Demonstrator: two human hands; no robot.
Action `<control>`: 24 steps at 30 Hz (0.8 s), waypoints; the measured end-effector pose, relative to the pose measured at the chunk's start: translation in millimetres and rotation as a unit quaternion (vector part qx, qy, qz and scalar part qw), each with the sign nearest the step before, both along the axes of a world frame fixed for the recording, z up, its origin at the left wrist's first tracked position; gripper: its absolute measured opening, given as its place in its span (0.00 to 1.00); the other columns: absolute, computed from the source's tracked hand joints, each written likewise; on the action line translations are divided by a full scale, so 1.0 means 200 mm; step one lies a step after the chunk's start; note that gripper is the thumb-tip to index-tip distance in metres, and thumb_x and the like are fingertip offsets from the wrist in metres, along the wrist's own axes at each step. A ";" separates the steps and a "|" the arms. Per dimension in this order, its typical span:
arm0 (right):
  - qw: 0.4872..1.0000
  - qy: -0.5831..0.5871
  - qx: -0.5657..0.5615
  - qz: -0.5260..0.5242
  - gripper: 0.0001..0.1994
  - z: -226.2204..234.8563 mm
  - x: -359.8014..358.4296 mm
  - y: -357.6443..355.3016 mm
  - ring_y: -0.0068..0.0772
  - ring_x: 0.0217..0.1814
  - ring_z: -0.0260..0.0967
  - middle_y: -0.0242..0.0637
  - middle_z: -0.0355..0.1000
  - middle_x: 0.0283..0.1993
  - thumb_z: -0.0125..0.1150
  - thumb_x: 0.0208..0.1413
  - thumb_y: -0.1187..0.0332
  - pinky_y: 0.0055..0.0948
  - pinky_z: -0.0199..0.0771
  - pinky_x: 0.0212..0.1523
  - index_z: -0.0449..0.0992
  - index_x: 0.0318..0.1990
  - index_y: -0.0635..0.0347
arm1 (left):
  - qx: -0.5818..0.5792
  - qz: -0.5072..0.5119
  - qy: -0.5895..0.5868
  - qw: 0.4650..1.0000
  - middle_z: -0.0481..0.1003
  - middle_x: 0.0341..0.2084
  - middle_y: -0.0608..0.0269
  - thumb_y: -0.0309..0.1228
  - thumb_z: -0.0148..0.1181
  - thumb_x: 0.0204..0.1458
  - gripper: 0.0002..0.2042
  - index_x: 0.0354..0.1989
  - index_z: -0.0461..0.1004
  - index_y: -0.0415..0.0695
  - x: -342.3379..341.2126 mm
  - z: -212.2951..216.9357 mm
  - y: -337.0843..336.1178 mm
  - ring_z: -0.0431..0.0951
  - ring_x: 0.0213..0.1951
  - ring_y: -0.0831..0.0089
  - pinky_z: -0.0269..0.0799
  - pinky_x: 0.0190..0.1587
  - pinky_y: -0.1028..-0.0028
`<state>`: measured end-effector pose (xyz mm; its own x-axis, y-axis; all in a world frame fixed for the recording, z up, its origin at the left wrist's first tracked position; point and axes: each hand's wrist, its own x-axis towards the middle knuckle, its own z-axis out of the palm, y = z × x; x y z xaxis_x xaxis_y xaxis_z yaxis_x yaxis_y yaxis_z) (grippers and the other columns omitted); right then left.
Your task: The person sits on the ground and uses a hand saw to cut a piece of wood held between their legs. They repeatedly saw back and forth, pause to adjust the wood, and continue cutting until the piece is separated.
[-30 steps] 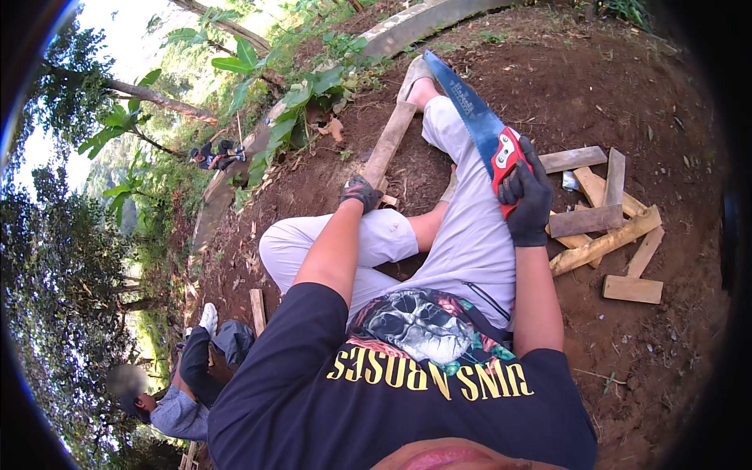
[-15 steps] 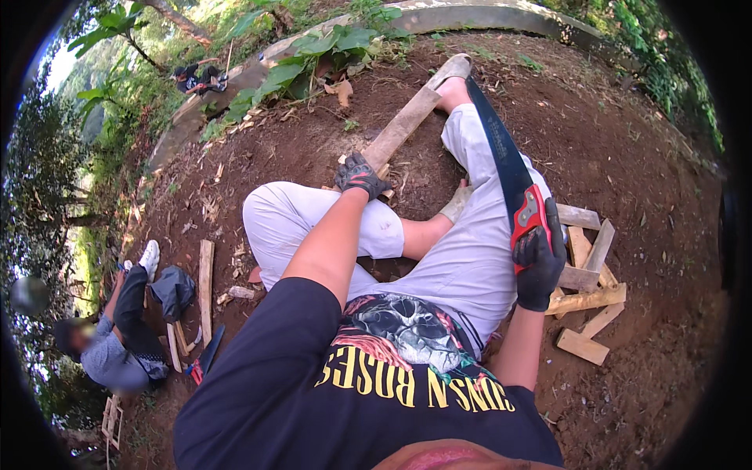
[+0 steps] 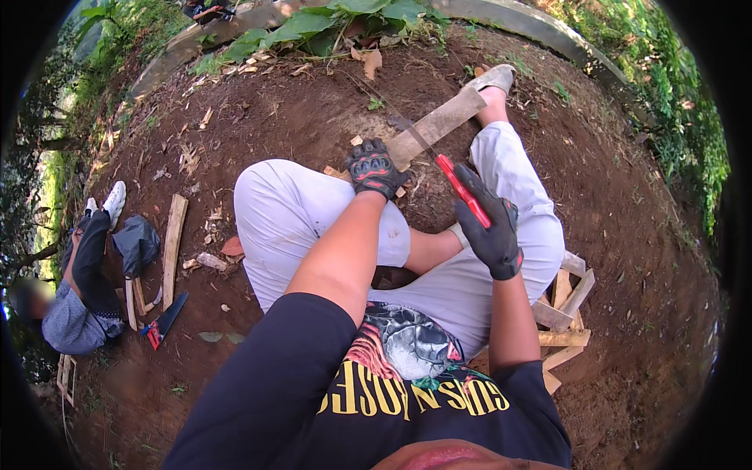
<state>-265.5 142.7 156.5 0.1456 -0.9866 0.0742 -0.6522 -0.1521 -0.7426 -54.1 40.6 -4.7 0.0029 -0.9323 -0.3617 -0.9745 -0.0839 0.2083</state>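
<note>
A flat wooden plank (image 3: 439, 124) slants away from my left knee, its far end by my slippered foot. My gloved left hand (image 3: 374, 169) is closed on the plank's near end, back of the hand up; the thumb is mostly hidden. In my gloved right hand (image 3: 492, 227) is a handsaw (image 3: 462, 186), gripped by its red handle. The saw's dark blade shows nearly edge-on and crosses over the plank, just beyond my left hand, pointing to the far left. Whether its teeth touch the wood I cannot tell.
Cut wood pieces (image 3: 576, 301) lie piled beside my right thigh. To the left, a person (image 3: 78, 305) sits near a dark bag (image 3: 136, 244), a long board (image 3: 175, 235) and another handsaw (image 3: 166, 319). Leafy plants (image 3: 313, 30) and a low concrete curb (image 3: 533, 22) stand at the back.
My right hand has brought the saw from over my right leg leftward, so its blade now lies across the plank. My left hand stays at the plank's near end. The view has shifted.
</note>
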 end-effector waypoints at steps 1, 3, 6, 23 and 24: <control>1.000 -0.020 0.007 0.016 0.28 -0.09 0.03 -0.08 0.53 0.65 0.80 0.51 0.79 0.65 0.68 0.63 0.65 0.43 0.78 0.63 0.75 0.71 0.52 | 0.001 0.009 0.003 1.000 0.69 0.68 0.49 0.63 0.77 0.41 0.54 0.73 0.64 0.43 0.01 -0.02 0.00 0.67 0.71 0.51 0.61 0.72 0.46; 0.997 -0.058 0.024 0.035 0.28 -0.23 0.07 -0.20 0.52 0.67 0.78 0.52 0.78 0.67 0.68 0.63 0.64 0.42 0.77 0.65 0.75 0.71 0.53 | 0.013 0.008 0.012 1.000 0.69 0.69 0.50 0.62 0.77 0.41 0.54 0.73 0.64 0.43 0.00 0.02 -0.01 0.67 0.72 0.52 0.61 0.72 0.46; 0.999 -0.017 0.008 0.035 0.27 -0.32 0.12 -0.24 0.52 0.66 0.79 0.52 0.78 0.65 0.67 0.64 0.65 0.41 0.77 0.64 0.76 0.71 0.54 | 0.014 0.003 0.015 1.000 0.69 0.69 0.52 0.62 0.76 0.42 0.53 0.73 0.65 0.43 0.00 0.02 -0.01 0.67 0.71 0.52 0.61 0.72 0.45; 0.993 0.029 0.113 -0.020 0.23 0.09 -0.04 0.07 0.53 0.64 0.80 0.50 0.82 0.61 0.65 0.65 0.66 0.41 0.77 0.65 0.80 0.68 0.49 | 0.023 0.003 0.013 1.000 0.70 0.66 0.54 0.62 0.76 0.43 0.50 0.71 0.66 0.45 0.02 -0.01 -0.02 0.69 0.69 0.53 0.63 0.69 0.45; 0.991 0.020 0.130 -0.033 0.23 0.04 -0.01 0.00 0.53 0.63 0.81 0.50 0.82 0.61 0.66 0.65 0.66 0.41 0.78 0.65 0.80 0.67 0.49 | 0.017 0.003 0.008 1.000 0.70 0.65 0.54 0.62 0.76 0.43 0.50 0.71 0.66 0.45 0.02 -0.02 -0.02 0.69 0.69 0.53 0.64 0.69 0.45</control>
<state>-267.0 142.9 164.3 0.0771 -0.9790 -0.1888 -0.6845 0.0857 -0.7239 -49.3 37.1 -8.9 0.0017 -0.9197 -0.3925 -0.9704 -0.0964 0.2215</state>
